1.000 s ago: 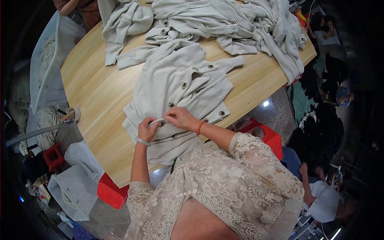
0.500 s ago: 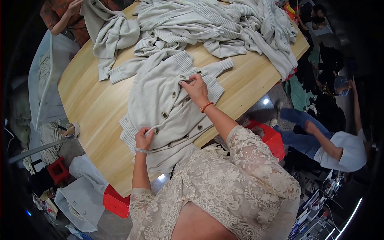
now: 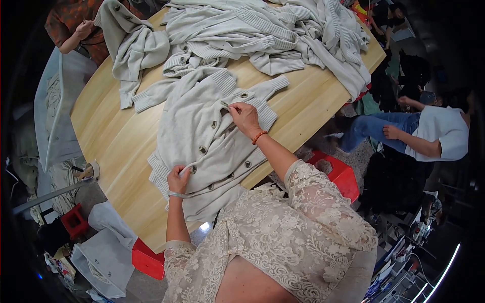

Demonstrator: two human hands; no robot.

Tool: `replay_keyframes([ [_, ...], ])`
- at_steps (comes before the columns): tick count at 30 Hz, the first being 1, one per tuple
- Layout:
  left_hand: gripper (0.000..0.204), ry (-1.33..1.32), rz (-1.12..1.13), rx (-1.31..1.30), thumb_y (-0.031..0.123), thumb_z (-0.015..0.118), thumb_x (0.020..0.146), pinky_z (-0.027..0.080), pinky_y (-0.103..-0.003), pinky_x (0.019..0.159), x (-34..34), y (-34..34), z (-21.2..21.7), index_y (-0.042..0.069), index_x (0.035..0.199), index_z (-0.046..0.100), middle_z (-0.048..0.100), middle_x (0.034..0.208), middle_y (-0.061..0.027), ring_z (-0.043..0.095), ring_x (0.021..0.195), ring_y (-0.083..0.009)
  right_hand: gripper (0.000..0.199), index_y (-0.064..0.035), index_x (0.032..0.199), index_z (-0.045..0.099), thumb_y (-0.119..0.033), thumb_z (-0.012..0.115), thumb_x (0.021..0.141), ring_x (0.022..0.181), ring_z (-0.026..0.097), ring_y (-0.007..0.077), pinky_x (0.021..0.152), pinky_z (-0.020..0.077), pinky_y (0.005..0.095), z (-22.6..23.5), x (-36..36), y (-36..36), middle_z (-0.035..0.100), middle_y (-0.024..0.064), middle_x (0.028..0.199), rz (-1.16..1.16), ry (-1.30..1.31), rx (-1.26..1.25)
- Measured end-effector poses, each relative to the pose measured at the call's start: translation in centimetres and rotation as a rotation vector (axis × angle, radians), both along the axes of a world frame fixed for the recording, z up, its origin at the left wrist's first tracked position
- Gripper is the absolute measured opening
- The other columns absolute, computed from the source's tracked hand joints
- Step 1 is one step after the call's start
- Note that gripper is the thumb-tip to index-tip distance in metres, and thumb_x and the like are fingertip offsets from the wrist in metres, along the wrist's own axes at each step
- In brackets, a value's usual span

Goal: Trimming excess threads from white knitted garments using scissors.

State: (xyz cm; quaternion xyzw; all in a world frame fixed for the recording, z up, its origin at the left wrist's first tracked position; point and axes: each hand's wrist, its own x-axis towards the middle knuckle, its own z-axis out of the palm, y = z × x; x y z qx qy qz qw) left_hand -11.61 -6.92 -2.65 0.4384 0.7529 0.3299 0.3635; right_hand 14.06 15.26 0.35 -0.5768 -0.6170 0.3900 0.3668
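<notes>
A pale grey knitted cardigan (image 3: 179, 126) with dark buttons and ribbed cuffs lies spread on the wooden table (image 3: 108, 136) before me. My left hand (image 3: 178, 180) is closed in a pinch on the cardigan's button edge, close to the lower hem and a button. Higher up the same edge, my right hand (image 3: 244, 119) pinches the fabric between thumb and fingers, beside another button. Between my hands the front edge runs in a slanting line with buttons along it. The fingertips of both hands partly cover the knit.
A heap of similar cardigans (image 3: 237, 30) covers the far side. At far left, a co-worker's hand (image 3: 84, 30) is beside a raised grey cardigan (image 3: 132, 50). Red stools (image 3: 337, 177) and white bins (image 3: 103, 260) stand around the table. A person in a white shirt (image 3: 442, 134) is at right.
My right hand has shifted slightly against the button edge, still pinching. My left hand keeps its grip. The view has shifted a little, and the person at right has changed position and posture.
</notes>
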Motion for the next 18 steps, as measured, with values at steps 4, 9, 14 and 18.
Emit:
replay_keyframes([
  [4,0.016,0.015,0.001,0.004,0.015,0.072,0.078,0.044,-0.024,0.064,0.0,0.0,0.3,0.002,0.081,0.063,0.062,0.071,-0.0039,0.053,0.066,-0.0100,0.014,-0.0016,0.083,0.068,-0.014,0.062,0.082,0.063,0.064,0.0221,0.061,0.0491,0.0306,0.0,1.0,0.0,0.066,0.0124,0.073,-0.026,0.063,-0.023],
  [9,0.016,0.031,-0.004,-0.013,0.015,0.072,0.078,0.044,-0.025,0.064,-0.1,0.5,0.4,0.002,0.081,0.063,0.062,0.071,-0.0045,0.053,0.066,-0.0102,0.015,0.0012,0.081,0.067,-0.012,0.060,0.084,0.051,0.055,0.0100,0.052,0.0456,0.0257,0.0,3.3,0.7,0.062,0.0052,0.062,-0.115,0.210,-0.082],
  [14,0.018,0.142,-0.100,0.075,0.017,0.070,0.078,0.046,-0.031,0.064,0.6,1.7,0.4,0.001,0.080,0.062,0.062,0.070,-0.0106,0.057,0.064,-0.0191,0.017,-0.0001,0.073,0.063,-0.013,0.062,0.085,0.053,0.052,0.0045,0.049,0.0418,0.0226,1.3,6.1,1.1,0.058,0.0000,0.060,-0.222,0.351,-0.139],
  [18,0.016,0.134,-0.068,0.085,0.014,0.069,0.078,0.046,-0.031,0.063,-0.4,0.2,0.2,0.001,0.077,0.060,0.060,0.068,-0.0083,0.053,0.063,-0.0167,0.026,-0.0004,0.066,0.061,-0.018,0.064,0.085,0.050,0.052,0.0053,0.047,0.0412,0.0237,0.9,8.2,0.4,0.058,0.0003,0.057,-0.303,0.353,-0.136],
])
